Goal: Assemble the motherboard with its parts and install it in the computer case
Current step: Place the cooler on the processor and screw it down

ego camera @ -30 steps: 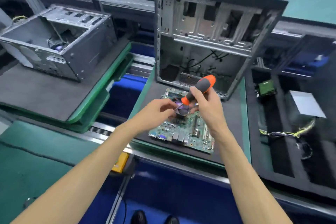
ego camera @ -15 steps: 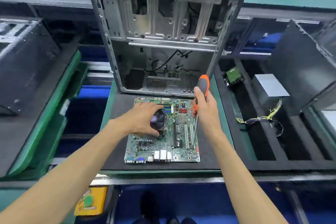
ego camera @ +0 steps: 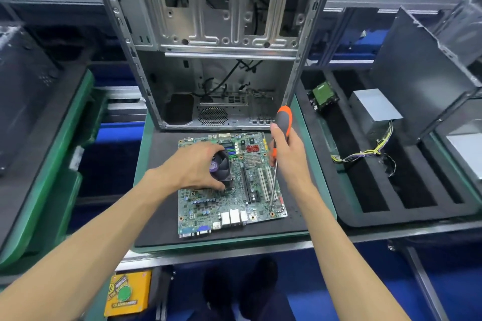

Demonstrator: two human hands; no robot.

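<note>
A green motherboard [ego camera: 229, 206] lies flat on a black foam mat [ego camera: 156, 216] in front of me. My left hand [ego camera: 193, 167] grips the black cooler fan [ego camera: 221, 167] that sits on the board. My right hand [ego camera: 288, 154] holds an orange and grey screwdriver [ego camera: 283, 122] upright, its shaft slanting down to a tip at the board's near right corner. Behind the board stands the open computer case [ego camera: 208, 41], its inside bare apart from loose black cables.
A black foam tray [ego camera: 391, 190] on the right holds a green-topped drive [ego camera: 323, 95], a grey power supply [ego camera: 373, 108] with yellow wires and a dark side panel [ego camera: 417, 73]. Another dark case [ego camera: 23, 86] lies at the left. A yellow box [ego camera: 127, 293] sits below the bench.
The view has swung onto the board. My right hand turned the screwdriver from over the fan to upright, its tip now at the board's near right corner. My left hand has closed over the fan.
</note>
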